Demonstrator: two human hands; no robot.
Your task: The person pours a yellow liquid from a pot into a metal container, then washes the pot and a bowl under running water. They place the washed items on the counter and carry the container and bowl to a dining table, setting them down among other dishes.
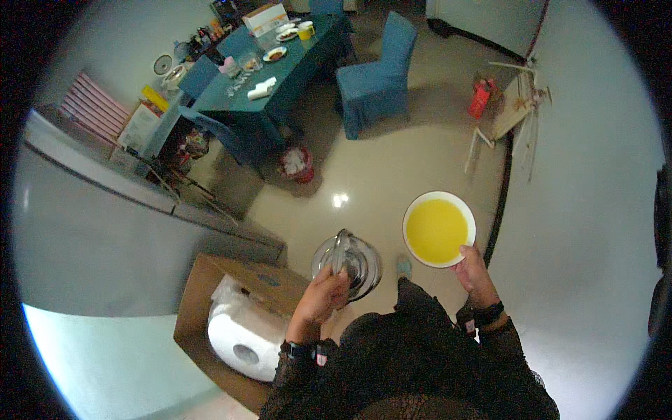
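Note:
My left hand [329, 291] grips the handle of a round, shiny kettle or pot [366, 266], seen from above; its exact kind and contents cannot be told. To its right, my right hand [471, 268] holds a white bowl [471, 223] by the rim, thumb on top. Yellow liquid [437, 231] fills much of the bowl, which looks about level. The two vessels are apart, both above the tiled floor. Dark sleeves and wristbands cover my wrists.
A cardboard box [191, 315] with a large white paper roll [226, 336] stands at lower left. Farther off are a table with a green cloth [294, 65], a blue-covered chair [367, 79], a red waste bin [304, 176] and a folding rack [517, 107] by the right wall.

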